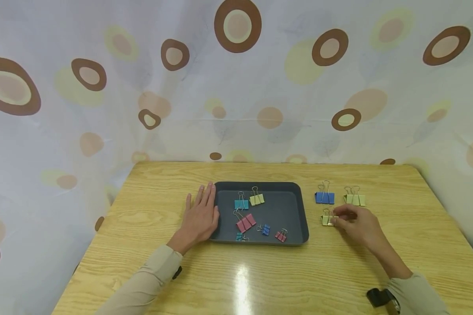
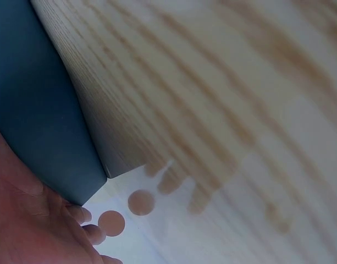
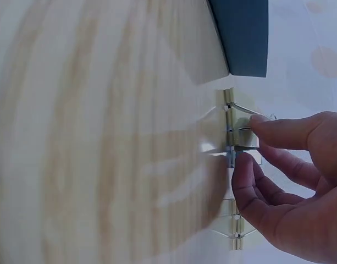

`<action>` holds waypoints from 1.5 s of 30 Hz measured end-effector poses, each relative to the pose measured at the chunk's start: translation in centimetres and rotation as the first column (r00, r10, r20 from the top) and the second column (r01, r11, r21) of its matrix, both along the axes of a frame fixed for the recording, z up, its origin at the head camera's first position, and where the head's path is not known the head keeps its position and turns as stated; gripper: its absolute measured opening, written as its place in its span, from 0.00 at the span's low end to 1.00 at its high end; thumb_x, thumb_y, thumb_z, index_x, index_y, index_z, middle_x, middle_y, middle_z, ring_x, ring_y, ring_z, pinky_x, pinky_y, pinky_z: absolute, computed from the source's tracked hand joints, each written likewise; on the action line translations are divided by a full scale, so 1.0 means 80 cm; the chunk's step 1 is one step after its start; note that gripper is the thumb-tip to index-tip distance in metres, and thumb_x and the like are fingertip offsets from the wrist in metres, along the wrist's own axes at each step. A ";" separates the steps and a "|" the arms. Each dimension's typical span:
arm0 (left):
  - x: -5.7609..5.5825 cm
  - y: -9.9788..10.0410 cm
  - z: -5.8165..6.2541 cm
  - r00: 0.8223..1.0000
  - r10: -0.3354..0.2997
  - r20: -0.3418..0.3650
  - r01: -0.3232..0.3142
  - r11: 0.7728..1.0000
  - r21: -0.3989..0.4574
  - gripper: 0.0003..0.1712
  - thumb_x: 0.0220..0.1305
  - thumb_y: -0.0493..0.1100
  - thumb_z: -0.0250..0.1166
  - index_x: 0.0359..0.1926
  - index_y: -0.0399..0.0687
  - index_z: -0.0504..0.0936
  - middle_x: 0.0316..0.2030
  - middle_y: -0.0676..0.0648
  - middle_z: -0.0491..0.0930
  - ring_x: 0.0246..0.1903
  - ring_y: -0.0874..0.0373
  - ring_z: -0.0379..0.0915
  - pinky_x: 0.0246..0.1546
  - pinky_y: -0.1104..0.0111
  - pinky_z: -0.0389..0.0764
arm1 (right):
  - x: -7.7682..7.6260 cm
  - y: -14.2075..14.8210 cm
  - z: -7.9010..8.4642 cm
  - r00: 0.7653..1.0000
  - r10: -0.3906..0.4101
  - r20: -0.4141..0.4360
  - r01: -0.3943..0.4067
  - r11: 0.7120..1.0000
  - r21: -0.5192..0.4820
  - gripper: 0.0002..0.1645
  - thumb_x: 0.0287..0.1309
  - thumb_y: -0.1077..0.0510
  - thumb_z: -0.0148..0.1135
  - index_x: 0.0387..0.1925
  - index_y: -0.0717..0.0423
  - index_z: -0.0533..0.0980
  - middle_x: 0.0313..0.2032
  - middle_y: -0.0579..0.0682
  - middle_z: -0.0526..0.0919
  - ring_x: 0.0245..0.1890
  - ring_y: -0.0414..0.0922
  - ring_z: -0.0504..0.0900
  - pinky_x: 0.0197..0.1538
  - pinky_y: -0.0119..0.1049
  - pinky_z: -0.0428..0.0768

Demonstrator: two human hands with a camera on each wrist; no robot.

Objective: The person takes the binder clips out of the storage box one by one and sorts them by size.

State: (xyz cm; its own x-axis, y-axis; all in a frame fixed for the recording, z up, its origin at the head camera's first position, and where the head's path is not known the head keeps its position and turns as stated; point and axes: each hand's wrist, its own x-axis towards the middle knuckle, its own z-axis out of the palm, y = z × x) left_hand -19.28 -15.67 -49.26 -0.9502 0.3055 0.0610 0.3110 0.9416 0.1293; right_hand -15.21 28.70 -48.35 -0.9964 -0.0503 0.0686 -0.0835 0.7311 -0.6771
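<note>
My left hand [image 1: 199,218] lies with straight fingers along the left side of a dark grey tray [image 1: 284,210]; in the left wrist view its fingers touch the tray wall [image 2: 53,104]. To the right of the tray, my right hand [image 1: 358,223] pinches a small yellow binder clip [image 1: 328,220] standing on the table. The right wrist view shows the thumb at the wire handle of this yellow clip [image 3: 239,124], with curled fingers beside it. Behind it stand a blue binder clip [image 1: 325,197] and a larger pale yellow binder clip [image 1: 355,200].
Several binder clips sit in the tray: a teal one [image 1: 241,204], a yellow one [image 1: 256,200], a large pink one [image 1: 246,223], a small blue one [image 1: 265,229], a small pink one [image 1: 281,236] and a small teal one [image 1: 239,236]. A patterned cloth [image 1: 236,131] hangs behind the wooden table [image 1: 205,280].
</note>
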 end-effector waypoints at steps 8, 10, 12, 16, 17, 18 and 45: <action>-0.002 0.002 0.004 1.000 -0.007 -0.012 0.007 1.000 -0.005 0.38 0.81 0.48 0.43 0.82 0.40 0.43 0.82 0.42 0.43 0.80 0.43 0.39 0.74 0.39 0.43 | 0.008 -0.002 0.024 0.982 -0.039 -0.183 0.015 0.991 -0.129 0.19 0.67 0.61 0.68 0.55 0.68 0.79 0.46 0.65 0.84 0.41 0.31 0.81 0.39 0.17 0.77; -0.003 0.003 0.005 1.000 -0.009 -0.012 0.009 1.000 -0.009 0.38 0.81 0.48 0.43 0.82 0.39 0.43 0.82 0.42 0.43 0.80 0.43 0.39 0.74 0.39 0.44 | 0.008 -0.006 0.027 0.981 -0.020 -0.193 -0.012 0.987 -0.161 0.19 0.67 0.62 0.68 0.55 0.68 0.79 0.48 0.65 0.84 0.41 0.22 0.76 0.41 0.15 0.76; -0.004 0.003 0.006 1.000 -0.009 -0.012 0.009 1.000 -0.012 0.38 0.81 0.48 0.43 0.82 0.39 0.43 0.82 0.42 0.43 0.80 0.43 0.39 0.74 0.39 0.44 | 0.008 -0.013 0.030 0.982 0.007 -0.188 -0.041 0.982 -0.182 0.18 0.67 0.62 0.67 0.55 0.67 0.79 0.49 0.64 0.83 0.42 0.20 0.75 0.42 0.16 0.77; -0.004 0.002 0.006 1.000 -0.008 -0.011 0.008 1.000 -0.011 0.38 0.81 0.49 0.43 0.82 0.39 0.43 0.82 0.42 0.42 0.80 0.43 0.39 0.74 0.38 0.44 | 0.008 -0.033 0.035 0.983 0.061 -0.174 -0.098 0.972 -0.215 0.18 0.68 0.61 0.67 0.55 0.66 0.79 0.51 0.63 0.82 0.44 0.22 0.77 0.44 0.18 0.78; -0.004 0.002 0.005 1.000 -0.008 -0.011 0.008 1.000 -0.010 0.38 0.81 0.48 0.43 0.82 0.39 0.43 0.82 0.42 0.42 0.80 0.43 0.39 0.74 0.39 0.44 | 0.007 -0.039 0.035 0.982 0.073 -0.174 -0.112 0.969 -0.221 0.18 0.68 0.61 0.67 0.55 0.66 0.79 0.51 0.63 0.83 0.44 0.24 0.78 0.44 0.18 0.78; -0.004 0.002 0.005 1.000 -0.006 -0.011 0.006 1.000 -0.010 0.38 0.81 0.49 0.43 0.82 0.40 0.43 0.82 0.42 0.42 0.80 0.43 0.39 0.74 0.39 0.44 | 0.005 -0.044 0.035 0.981 0.086 -0.176 -0.125 0.966 -0.226 0.17 0.68 0.61 0.67 0.55 0.65 0.79 0.51 0.63 0.83 0.44 0.25 0.78 0.45 0.19 0.79; 0.001 0.002 0.005 1.000 -0.002 0.031 0.002 1.000 -0.018 0.37 0.81 0.48 0.42 0.82 0.40 0.42 0.82 0.43 0.41 0.80 0.43 0.38 0.75 0.40 0.41 | -0.031 -0.160 0.015 0.979 0.158 -0.128 -0.191 0.931 -0.311 0.22 0.61 0.68 0.70 0.57 0.67 0.78 0.50 0.67 0.82 0.47 0.58 0.85 0.50 0.45 0.85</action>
